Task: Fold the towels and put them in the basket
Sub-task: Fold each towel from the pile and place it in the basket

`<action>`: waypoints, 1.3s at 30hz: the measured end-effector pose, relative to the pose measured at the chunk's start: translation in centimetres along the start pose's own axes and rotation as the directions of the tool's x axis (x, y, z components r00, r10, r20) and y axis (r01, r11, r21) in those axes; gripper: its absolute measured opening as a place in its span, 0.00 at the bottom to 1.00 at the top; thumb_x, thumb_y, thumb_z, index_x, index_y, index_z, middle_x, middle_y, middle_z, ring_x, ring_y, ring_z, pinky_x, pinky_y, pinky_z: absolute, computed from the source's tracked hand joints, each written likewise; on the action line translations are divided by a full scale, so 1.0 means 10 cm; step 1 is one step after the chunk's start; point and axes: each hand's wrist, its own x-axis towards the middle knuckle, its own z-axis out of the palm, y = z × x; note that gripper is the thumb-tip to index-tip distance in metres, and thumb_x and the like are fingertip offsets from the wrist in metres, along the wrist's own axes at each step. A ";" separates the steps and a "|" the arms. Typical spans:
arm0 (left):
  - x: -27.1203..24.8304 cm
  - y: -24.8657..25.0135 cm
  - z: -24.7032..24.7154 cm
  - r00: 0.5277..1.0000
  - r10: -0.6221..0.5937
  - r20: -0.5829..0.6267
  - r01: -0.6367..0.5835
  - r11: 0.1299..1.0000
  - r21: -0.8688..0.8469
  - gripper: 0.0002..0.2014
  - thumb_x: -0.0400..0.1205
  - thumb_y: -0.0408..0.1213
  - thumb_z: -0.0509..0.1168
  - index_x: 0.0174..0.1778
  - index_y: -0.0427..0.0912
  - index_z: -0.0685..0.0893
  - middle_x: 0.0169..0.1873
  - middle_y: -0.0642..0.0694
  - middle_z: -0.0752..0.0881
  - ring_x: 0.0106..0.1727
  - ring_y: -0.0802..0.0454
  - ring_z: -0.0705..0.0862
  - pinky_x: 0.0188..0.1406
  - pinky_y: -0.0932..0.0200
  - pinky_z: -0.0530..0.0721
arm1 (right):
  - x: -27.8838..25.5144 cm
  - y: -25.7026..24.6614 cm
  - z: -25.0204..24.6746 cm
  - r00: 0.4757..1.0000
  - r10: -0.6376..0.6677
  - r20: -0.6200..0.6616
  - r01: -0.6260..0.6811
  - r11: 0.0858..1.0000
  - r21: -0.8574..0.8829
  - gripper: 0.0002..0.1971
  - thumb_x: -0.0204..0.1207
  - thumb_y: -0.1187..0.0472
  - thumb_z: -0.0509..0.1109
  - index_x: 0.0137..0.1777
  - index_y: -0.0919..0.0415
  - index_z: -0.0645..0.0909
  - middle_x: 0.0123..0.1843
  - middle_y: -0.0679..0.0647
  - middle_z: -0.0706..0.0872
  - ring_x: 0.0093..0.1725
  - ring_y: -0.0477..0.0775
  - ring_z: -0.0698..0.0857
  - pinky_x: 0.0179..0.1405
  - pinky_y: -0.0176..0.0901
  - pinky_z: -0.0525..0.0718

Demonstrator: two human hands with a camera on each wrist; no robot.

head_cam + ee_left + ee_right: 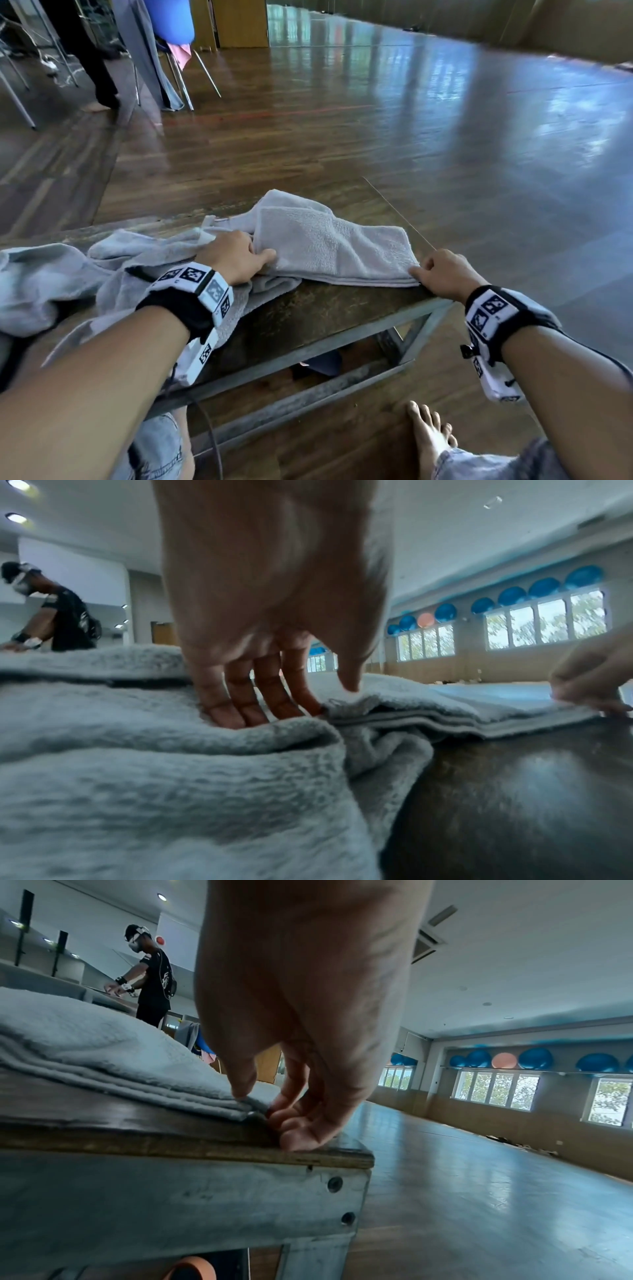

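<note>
A grey towel, folded into a long strip, lies across the wooden table. My left hand grips its left end, thumb on top and fingers tucked under the fold. My right hand pinches the towel's near right corner at the table's right edge, thumb above and curled fingers below. More grey towels lie crumpled in a heap on the left, partly under my left forearm. No basket is in view.
The table's right corner and metal frame sit just under my right hand. My bare foot is on the wooden floor below. Chairs with draped clothes and another person stand far left.
</note>
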 end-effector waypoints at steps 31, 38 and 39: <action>-0.05 0.22 0.23 0.902 0.431 0.000 -0.421 0.880 0.221 0.18 0.73 0.45 0.73 0.55 0.54 0.76 0.56 0.52 0.72 0.60 0.50 0.76 0.58 0.43 0.82 | -0.15 -0.46 0.30 0.870 -0.488 0.072 0.492 0.846 -0.206 0.21 0.77 0.46 0.77 0.68 0.42 0.78 0.68 0.43 0.78 0.70 0.51 0.76 0.55 0.50 0.77; -0.07 0.23 0.21 0.893 0.446 -0.058 -0.435 0.890 0.134 0.09 0.76 0.44 0.69 0.51 0.51 0.81 0.50 0.51 0.76 0.55 0.51 0.78 0.51 0.47 0.83 | -0.20 -0.53 0.32 0.845 -0.533 -0.033 0.504 0.816 -0.284 0.10 0.82 0.54 0.72 0.61 0.51 0.87 0.57 0.51 0.85 0.59 0.56 0.84 0.49 0.45 0.78; -0.07 0.23 0.20 0.890 0.450 -0.067 -0.441 0.890 0.119 0.08 0.77 0.43 0.69 0.50 0.51 0.82 0.50 0.51 0.76 0.55 0.51 0.77 0.51 0.48 0.83 | -0.21 -0.54 0.33 0.837 -0.546 -0.033 0.507 0.798 -0.326 0.09 0.83 0.55 0.70 0.59 0.53 0.87 0.56 0.52 0.85 0.58 0.57 0.84 0.46 0.44 0.74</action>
